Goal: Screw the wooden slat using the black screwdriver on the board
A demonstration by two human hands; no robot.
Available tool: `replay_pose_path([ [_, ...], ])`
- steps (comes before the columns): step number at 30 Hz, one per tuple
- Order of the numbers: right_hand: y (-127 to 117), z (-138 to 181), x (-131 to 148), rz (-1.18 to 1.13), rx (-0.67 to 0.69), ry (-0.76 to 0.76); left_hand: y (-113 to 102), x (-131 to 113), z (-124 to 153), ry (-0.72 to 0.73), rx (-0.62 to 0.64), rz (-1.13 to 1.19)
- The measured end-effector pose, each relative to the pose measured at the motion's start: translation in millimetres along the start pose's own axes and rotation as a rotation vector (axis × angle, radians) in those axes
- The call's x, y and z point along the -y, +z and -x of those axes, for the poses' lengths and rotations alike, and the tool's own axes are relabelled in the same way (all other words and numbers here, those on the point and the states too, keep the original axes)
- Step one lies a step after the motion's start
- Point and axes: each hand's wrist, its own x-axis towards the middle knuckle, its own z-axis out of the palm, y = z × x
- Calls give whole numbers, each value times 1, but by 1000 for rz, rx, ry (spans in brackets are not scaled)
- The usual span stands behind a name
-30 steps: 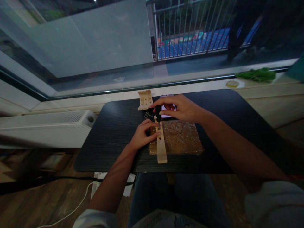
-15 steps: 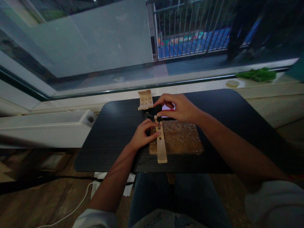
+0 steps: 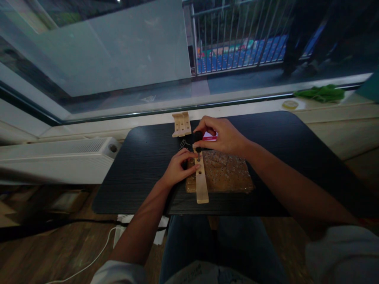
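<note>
A pale wooden strip with holes lies lengthwise on a brown cork-like board on the black table. My left hand presses on the strip's far end, fingers curled round it. My right hand is closed on a small black-handled tool that stands upright on the strip's far end.
A small pale wooden block with grooves lies at the table's far edge, with small dark metal parts beside it. A pink phone-like object shows behind my right hand. A radiator stands left; a green cloth lies on the sill.
My right hand has turned and shifted its grip on the black tool, which stays over the strip's far end. My left hand has not moved.
</note>
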Motion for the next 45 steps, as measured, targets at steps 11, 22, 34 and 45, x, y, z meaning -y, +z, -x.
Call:
replay_pose_path([
  [11,4,1,3,85,-39,-141,-1,-1,-1,28,2,-36],
  [22,-9,2,0,93,68,-232,-1,0,0,12,7,-27],
  [34,-15,1,3,-1,160,-124,-1,1,0,13,12,-22],
  [45,-15,0,3,-57,185,-90,-1,0,0,13,13,-25],
])
